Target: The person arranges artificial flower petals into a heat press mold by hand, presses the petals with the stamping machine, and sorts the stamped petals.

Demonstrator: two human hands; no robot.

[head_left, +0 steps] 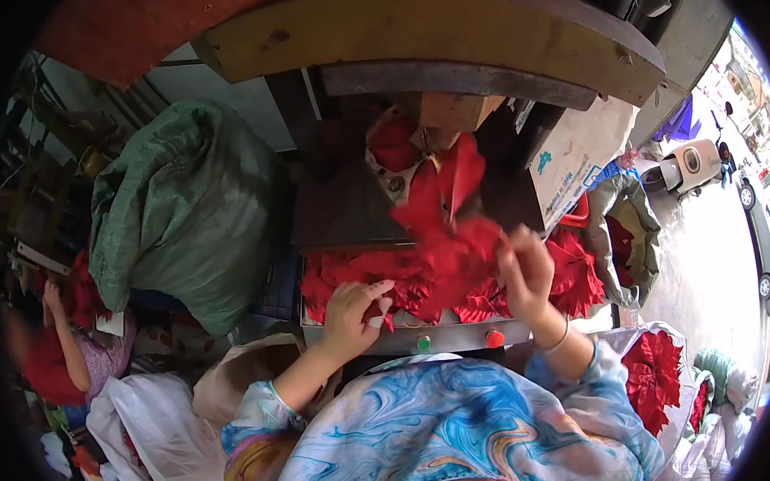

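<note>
Red leaf-shaped fabric pieces (343,273) lie heaped along the grey metal front edge (460,336), and we see a narrow gap between our hands, with more room at left, towards the bulging green woven sack (187,207). Our left hand (352,319) rests low at the heap, fingers half curled by a small red scrap (378,313), its grip unclear, while our raised right hand (526,277) pinches the blurred red fabric flower (464,249) between thumb and fingertips above the heap.
</note>
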